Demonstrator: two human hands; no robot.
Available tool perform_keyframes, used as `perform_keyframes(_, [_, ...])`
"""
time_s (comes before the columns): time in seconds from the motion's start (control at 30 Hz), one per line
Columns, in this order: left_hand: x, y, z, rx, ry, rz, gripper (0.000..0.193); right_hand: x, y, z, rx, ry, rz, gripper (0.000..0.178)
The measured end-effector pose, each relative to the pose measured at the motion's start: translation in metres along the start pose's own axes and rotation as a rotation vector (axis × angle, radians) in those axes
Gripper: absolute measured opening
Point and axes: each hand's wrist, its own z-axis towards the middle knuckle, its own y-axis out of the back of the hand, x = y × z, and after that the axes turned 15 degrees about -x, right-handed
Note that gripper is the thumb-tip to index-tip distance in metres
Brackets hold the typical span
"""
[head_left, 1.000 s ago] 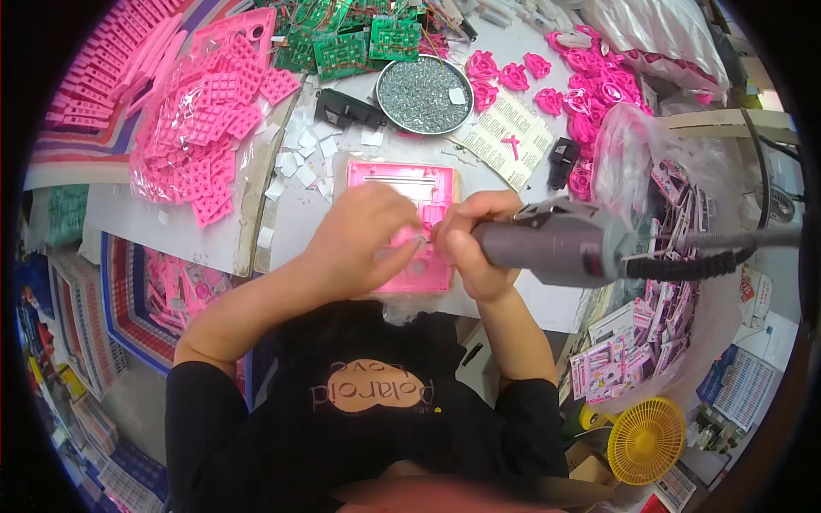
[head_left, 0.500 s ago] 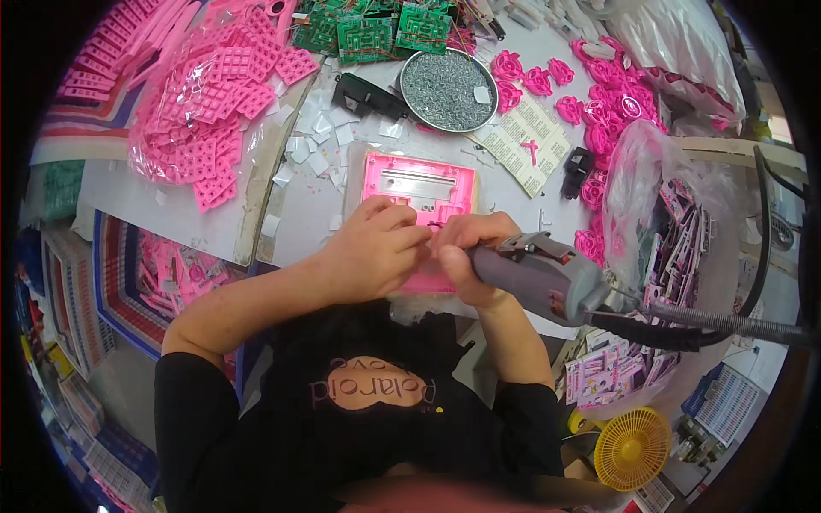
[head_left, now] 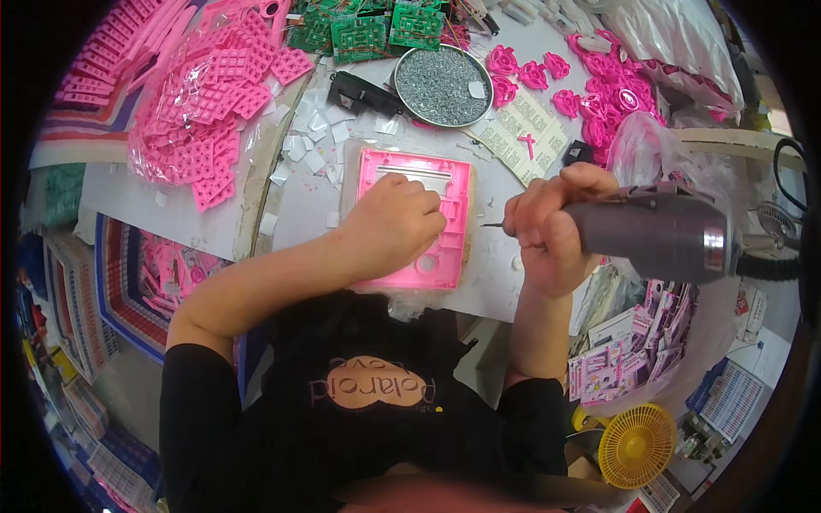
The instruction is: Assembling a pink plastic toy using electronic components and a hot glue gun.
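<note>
In front of me a shallow pink plastic casing [head_left: 439, 272] lies open side up, with a silvery metal strip near its far end. My left hand [head_left: 395, 221] rests over its middle with the fingers curled; whatever the fingertips touch is hidden. Off to the right of the casing, my right hand [head_left: 554, 224] grips a grey electric screwdriver [head_left: 648, 238]. Its thin bit points left, past my fingers, and is apart from the casing. Beyond the casing stands a round metal dish [head_left: 445, 126] full of small screws [head_left: 438, 84].
Green circuit boards [head_left: 359, 36] are piled at the back. Pink keypad parts [head_left: 201, 98] in clear plastic spread at the left, near white square pieces [head_left: 312, 161]. Glossy pink parts [head_left: 599, 107] and a printed paper [head_left: 517, 137] lie at the right. A yellow fan [head_left: 637, 446] stands low right.
My right hand has pulled the screwdriver away to the right, off the casing. The left hand has shifted slightly and remains over the casing.
</note>
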Motion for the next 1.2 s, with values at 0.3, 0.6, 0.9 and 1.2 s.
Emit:
perform_keyframes(0.3, [0.011, -0.008, 0.009, 0.074, -0.205, 0.031, 0.012, 0.003, 0.013, 0.003, -0.112, -0.019, -0.077, 0.042])
perform_keyframes(0.6, [0.017, -0.009, 0.007, 0.040, -0.186, -0.092, 0.020, -0.003, 0.021, 0.004, -0.135, -0.045, -0.095, 0.041])
perform_keyframes(0.9, [0.016, -0.005, 0.007, 0.095, -0.171, -0.128, 0.021, -0.005, 0.028, 0.007, -0.083, 0.018, -0.298, 0.047])
perform_keyframes(1.2, [0.014, 0.035, 0.000, -0.239, 0.161, -0.500, 0.016, -0.013, 0.033, -0.049, -0.202, -0.245, -0.353, 0.060])
